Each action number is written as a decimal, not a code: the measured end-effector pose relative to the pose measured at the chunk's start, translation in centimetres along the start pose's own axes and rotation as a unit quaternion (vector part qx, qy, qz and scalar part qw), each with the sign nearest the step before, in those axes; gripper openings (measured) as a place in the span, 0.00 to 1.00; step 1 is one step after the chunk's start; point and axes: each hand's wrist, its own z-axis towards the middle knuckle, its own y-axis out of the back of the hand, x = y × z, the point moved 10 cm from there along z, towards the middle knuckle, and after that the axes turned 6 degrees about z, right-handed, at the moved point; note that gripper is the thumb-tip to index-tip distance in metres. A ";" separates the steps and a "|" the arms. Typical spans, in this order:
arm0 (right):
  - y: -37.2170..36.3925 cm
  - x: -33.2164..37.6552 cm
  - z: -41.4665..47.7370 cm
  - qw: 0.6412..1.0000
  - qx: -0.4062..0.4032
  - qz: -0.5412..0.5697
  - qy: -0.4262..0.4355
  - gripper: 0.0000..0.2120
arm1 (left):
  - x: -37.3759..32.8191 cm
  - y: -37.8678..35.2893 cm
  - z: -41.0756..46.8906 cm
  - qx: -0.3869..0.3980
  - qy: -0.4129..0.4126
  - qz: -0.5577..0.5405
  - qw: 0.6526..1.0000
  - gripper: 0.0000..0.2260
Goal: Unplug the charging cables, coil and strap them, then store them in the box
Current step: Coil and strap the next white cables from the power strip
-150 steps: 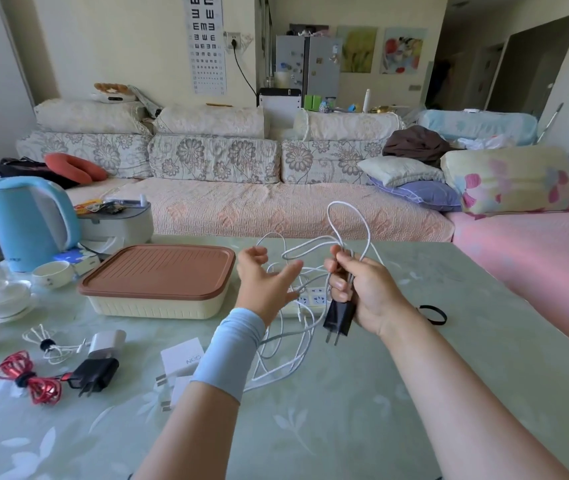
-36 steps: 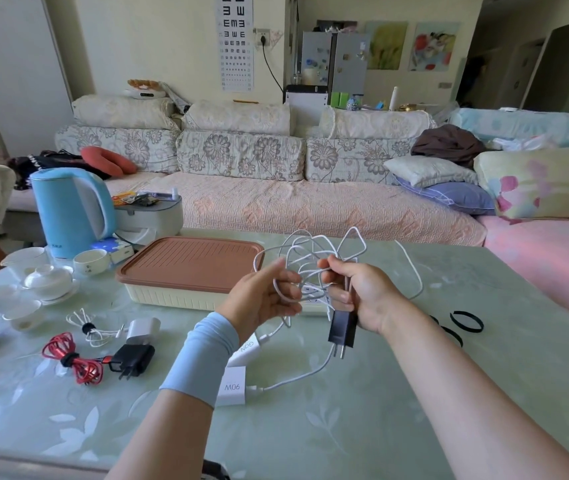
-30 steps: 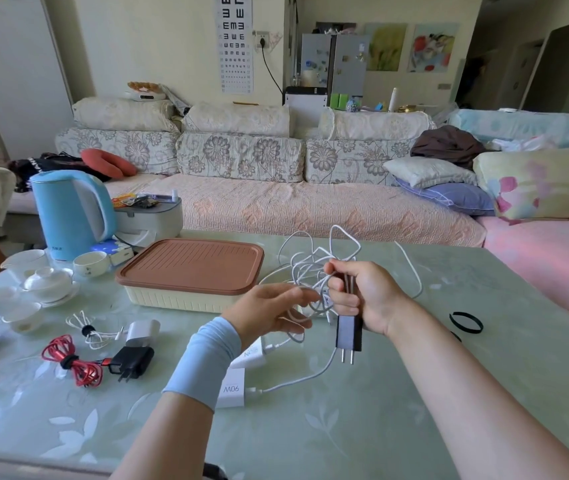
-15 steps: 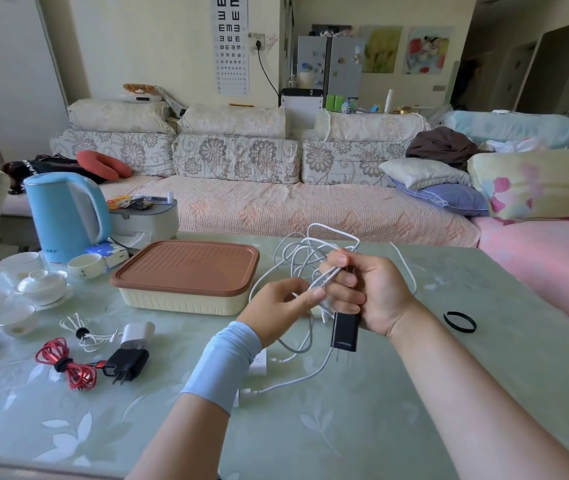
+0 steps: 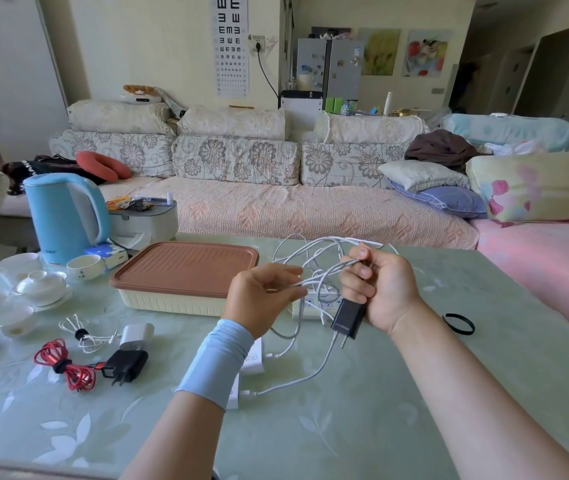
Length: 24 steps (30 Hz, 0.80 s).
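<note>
Black charger [image 5: 348, 319] tilts prongs-down in right hand [image 5: 385, 292].

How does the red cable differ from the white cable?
The red cable lies on the table, bundled under a black strap; the white cable is held up by the left hand and right hand, loose and unstrapped. The red cable is compact; the white cable sprawls in loops. Both are thin charging cables.

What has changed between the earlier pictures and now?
The left hand, open five seconds ago, now pinches a strand of the white cable and has drawn it leftward. The right hand still grips the loops and black charger; the box stays closed.
</note>
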 end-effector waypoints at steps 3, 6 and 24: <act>0.3 0.5 0.0 0.999 -0.007 0.030 0.025 0.14 | 0.2 0.9 0.0 -0.033 0.016 0.008 0.999 0.16; -0.6 1.0 -0.4 0.998 0.033 0.049 0.020 0.10 | -0.1 2.5 0.0 -0.088 0.005 -0.010 0.996 0.16; -2.2 1.1 -0.9 0.996 0.059 -0.060 0.019 0.09 | -2.5 6.9 -1.2 -0.260 0.026 0.151 0.953 0.12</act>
